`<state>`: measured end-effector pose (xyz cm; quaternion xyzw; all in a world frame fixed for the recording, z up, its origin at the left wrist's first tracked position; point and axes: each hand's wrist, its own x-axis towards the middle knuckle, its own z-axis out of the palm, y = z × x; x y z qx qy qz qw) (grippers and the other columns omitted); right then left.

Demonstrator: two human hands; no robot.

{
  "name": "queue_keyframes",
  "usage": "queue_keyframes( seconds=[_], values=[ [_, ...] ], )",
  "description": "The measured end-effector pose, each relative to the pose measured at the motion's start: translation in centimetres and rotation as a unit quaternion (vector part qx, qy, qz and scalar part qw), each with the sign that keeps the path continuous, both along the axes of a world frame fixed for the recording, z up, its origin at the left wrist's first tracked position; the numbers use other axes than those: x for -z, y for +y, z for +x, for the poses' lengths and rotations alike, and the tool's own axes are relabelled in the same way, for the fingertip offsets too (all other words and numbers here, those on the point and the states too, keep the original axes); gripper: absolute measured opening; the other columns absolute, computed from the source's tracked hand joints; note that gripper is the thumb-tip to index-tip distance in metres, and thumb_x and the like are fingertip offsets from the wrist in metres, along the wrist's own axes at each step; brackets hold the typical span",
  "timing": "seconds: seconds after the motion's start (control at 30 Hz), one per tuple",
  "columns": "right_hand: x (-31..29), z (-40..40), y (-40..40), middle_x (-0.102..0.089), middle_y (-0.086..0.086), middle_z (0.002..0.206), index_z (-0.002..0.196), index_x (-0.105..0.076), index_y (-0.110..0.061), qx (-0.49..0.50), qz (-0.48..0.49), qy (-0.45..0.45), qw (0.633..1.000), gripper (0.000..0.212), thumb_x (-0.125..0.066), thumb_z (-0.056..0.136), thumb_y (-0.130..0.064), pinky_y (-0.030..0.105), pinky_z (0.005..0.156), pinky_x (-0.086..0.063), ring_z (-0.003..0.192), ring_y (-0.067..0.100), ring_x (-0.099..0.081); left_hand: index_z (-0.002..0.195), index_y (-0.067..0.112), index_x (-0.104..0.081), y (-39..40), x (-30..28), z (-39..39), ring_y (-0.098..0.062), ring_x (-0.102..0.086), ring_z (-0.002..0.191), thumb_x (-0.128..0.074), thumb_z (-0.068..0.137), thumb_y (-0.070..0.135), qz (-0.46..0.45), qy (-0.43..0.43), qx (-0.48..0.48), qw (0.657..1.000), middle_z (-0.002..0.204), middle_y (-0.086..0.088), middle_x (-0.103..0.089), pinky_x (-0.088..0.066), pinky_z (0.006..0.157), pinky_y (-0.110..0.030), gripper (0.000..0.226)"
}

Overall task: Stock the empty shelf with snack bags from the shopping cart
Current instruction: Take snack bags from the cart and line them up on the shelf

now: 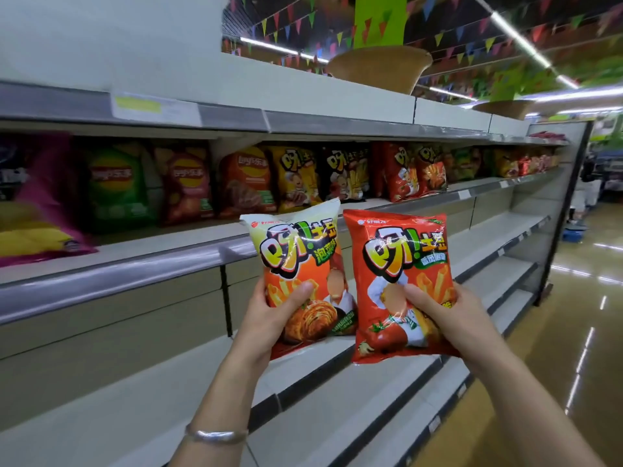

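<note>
My left hand (269, 318) grips the lower left of a pale green and orange snack bag (300, 254), held upright. My right hand (448, 315) grips the lower right of a red snack bag (397, 251), also upright, beside the first. Both bags hang in the air in front of the shelving, below the stocked shelf (161, 251). That shelf carries a row of chip bags (242, 180) along its back. The bare white shelves (337, 392) lie under and behind the two bags. The shopping cart is out of view.
A top shelf (303, 92) holds woven baskets (381, 67). A purple and yellow bag (37, 227) lies at the far left of the stocked shelf. The aisle floor (580, 332) runs along the right, with a blue crate (573, 234) at the far end.
</note>
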<state>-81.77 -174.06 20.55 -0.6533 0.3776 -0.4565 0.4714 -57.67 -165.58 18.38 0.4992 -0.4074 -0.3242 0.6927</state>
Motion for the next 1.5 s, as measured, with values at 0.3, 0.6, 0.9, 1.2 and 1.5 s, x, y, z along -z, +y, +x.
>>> queue_keyframes(
  seconds=[0.3,0.6,0.9,1.2,1.5],
  values=[
    [-1.4,-8.0,-11.1,-0.077,-0.009,0.086,0.104,-0.065,-0.024,-0.041,-0.025,0.045,0.998,0.038,-0.077,0.074,-0.043,0.022,0.062,-0.056,0.077,0.011,-0.075,0.130,0.029,-0.052,-9.6,-0.1,-8.7,-0.021,-0.072,0.100,-0.089,0.043,0.055,-0.022,0.034,-0.004,0.999,0.114,0.000,-0.073,-0.058,0.087,-0.043,0.099],
    [-1.6,-10.4,-18.9,-0.077,-0.008,0.088,0.107,-0.066,-0.020,-0.104,-0.016,0.049,0.993,0.048,-0.078,0.068,-0.045,0.029,0.070,-0.058,0.079,0.012,-0.075,0.125,0.029,-0.056,-15.1,-0.4,-12.8,-0.021,-0.073,0.097,-0.089,0.040,0.059,-0.012,0.039,-0.066,0.997,0.109,0.001,-0.075,-0.059,0.083,-0.041,0.096],
    [-1.0,-8.1,-27.3,-0.076,-0.006,0.091,0.113,-0.058,-0.028,-0.157,-0.015,0.059,0.986,0.049,-0.080,0.074,-0.048,0.036,0.077,-0.060,0.081,0.013,-0.075,0.118,0.029,-0.058,-21.0,-0.2,-11.1,-0.021,-0.075,0.090,-0.090,0.021,0.069,-0.012,0.025,-0.108,0.994,0.102,0.001,-0.076,-0.060,0.069,-0.031,0.110],
    [-0.2,-5.5,-34.2,-0.075,-0.007,0.093,0.110,-0.055,-0.033,-0.192,-0.029,0.054,0.979,0.038,-0.073,0.077,-0.040,0.033,0.071,-0.059,0.080,0.011,-0.074,0.126,0.021,-0.058,-25.3,0.0,-9.5,-0.026,-0.073,0.096,-0.090,0.042,0.054,-0.008,0.012,-0.137,0.990,0.107,-0.005,-0.075,-0.060,0.080,-0.041,0.096],
    [0.7,-4.4,-40.4,-0.077,-0.007,0.086,0.107,-0.061,-0.029,-0.203,0.025,-0.027,0.979,0.027,-0.071,0.082,-0.030,0.038,0.070,-0.057,0.076,0.017,-0.075,0.122,0.025,-0.059,-27.6,0.0,-10.1,-0.023,-0.074,0.095,-0.091,0.025,0.067,0.014,-0.025,-0.173,0.985,0.106,-0.003,-0.076,-0.060,0.075,-0.033,0.111]
  ],
)
